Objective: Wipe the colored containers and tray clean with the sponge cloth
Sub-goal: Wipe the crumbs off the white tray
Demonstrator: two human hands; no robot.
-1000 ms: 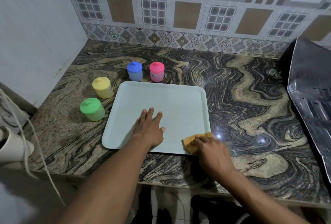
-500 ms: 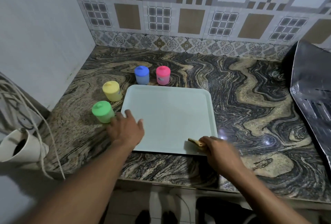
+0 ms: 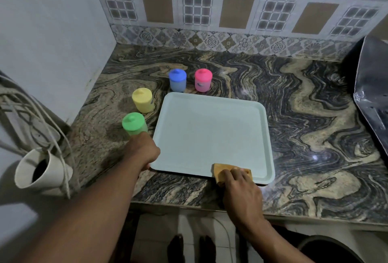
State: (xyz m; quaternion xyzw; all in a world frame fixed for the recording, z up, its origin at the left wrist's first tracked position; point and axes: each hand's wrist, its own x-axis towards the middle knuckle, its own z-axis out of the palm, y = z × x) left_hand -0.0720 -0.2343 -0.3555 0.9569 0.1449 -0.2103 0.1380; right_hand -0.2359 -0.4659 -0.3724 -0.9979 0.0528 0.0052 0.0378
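The work looks to be in its tray stage, and I cannot say from here how much of it is done. The pale tray (image 3: 210, 132) lies flat in the middle of the frame on the marbled surface (image 3: 304, 115), and its face shows no marks or wet streaks that I can make out. The orange sponge cloth (image 3: 219, 171) sits on the tray's lower rim, right of centre, with one corner hanging over the edge. The right hand (image 3: 241, 191) lies on the cloth with its fingers laid flat over it, a pressing grip rather than a bunched one. The left hand (image 3: 143, 150) is at the tray's lower-left corner, just below the green container (image 3: 133, 124). Its fingers are hidden, so I cannot tell whether that grip is on the tray, on the container or released. All four lidded containers stand upright off the tray to its upper left: green, then yellow (image 3: 142, 99) above it, then blue (image 3: 177, 79) and pink (image 3: 202, 79) side by side along the tray's top edge. None of them touches the cloth. My guess is that the containers remain to be wiped.
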